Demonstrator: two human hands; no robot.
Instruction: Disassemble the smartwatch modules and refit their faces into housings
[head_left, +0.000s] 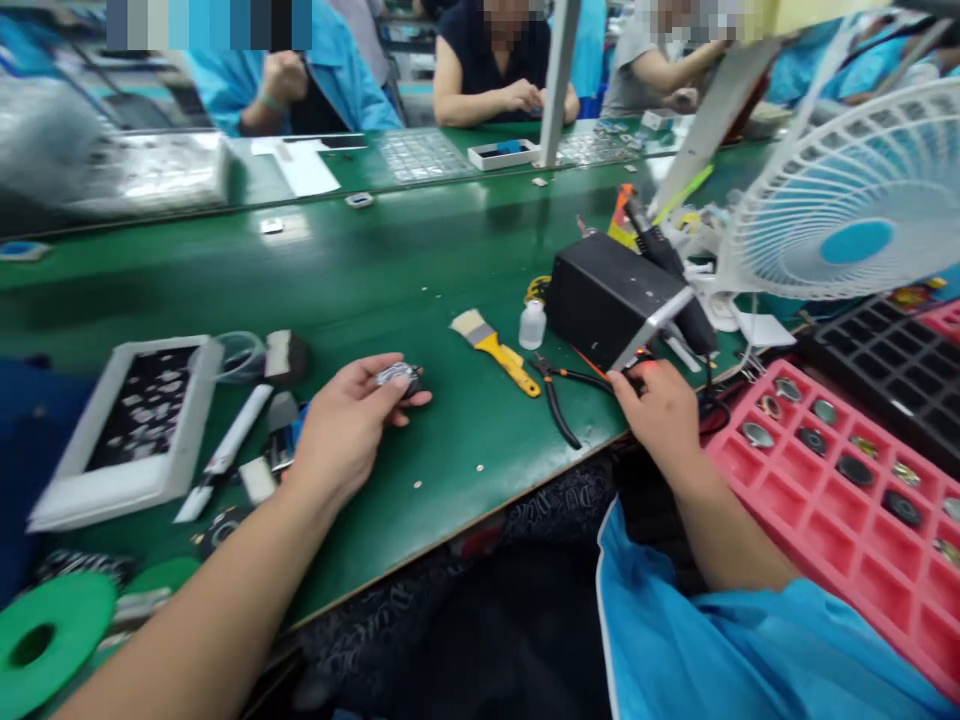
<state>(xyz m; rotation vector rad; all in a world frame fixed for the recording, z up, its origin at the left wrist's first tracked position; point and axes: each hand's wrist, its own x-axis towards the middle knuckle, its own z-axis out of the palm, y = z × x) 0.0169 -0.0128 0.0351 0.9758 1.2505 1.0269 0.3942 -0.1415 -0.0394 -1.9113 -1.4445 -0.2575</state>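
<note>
My left hand (352, 415) is closed around a small round silver-and-dark part (400, 377), its thumb pressing on top, held above the green bench. On the right, my right hand (661, 405) reaches to the front panel of a black box (611, 285), where a red light glows beside the fingertips. Its fingers are curled there; what they grip is partly hidden. Between the hands lie pliers (553, 395) with black-and-orange handles and a yellow-handled brush (495, 350). A small clear bottle (532, 325) stands beside the box.
A pink compartment tray (814, 500) with round parts sits at right, below a white fan (847, 220). At left are a white tray (191, 400) of small pieces, a white pen-like tool (238, 430) and a green spool (71, 610). Other people sit across the bench.
</note>
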